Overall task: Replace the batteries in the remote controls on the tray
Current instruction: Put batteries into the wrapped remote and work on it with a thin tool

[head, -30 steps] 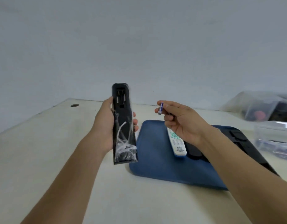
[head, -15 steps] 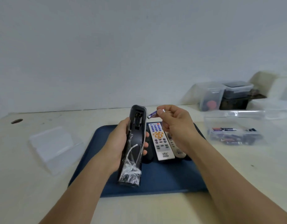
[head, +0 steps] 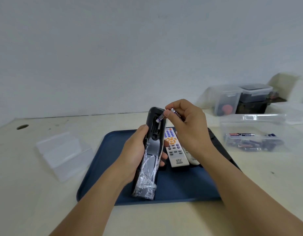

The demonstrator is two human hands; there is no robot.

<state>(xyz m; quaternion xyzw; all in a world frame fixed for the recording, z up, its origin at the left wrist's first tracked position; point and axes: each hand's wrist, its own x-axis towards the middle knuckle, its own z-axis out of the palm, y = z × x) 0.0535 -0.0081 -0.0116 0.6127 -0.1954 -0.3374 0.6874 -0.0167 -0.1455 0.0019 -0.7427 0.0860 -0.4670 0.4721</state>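
Gripping one black remote (head: 150,150) above the blue tray (head: 99,160), the left hand (head: 135,154) exposes its open battery bay. At one o'clock, the right hand (head: 186,126) pinches two purple batteries (head: 166,114), lettering unreadable. Two pale remotes (head: 174,149) lie on the tray.

No text can be read: print on the battery (head: 160,117) and the white remote (head: 175,150) is blurred

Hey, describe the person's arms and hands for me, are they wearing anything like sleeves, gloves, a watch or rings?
Both forearms are bare right to the bottom of the frame: no sleeves show. The left hand and right hand have no gloves, and no watch, bracelet or band appears on either wrist. No rings are visible on the fingers that show. Fingernails look short and unpainted.
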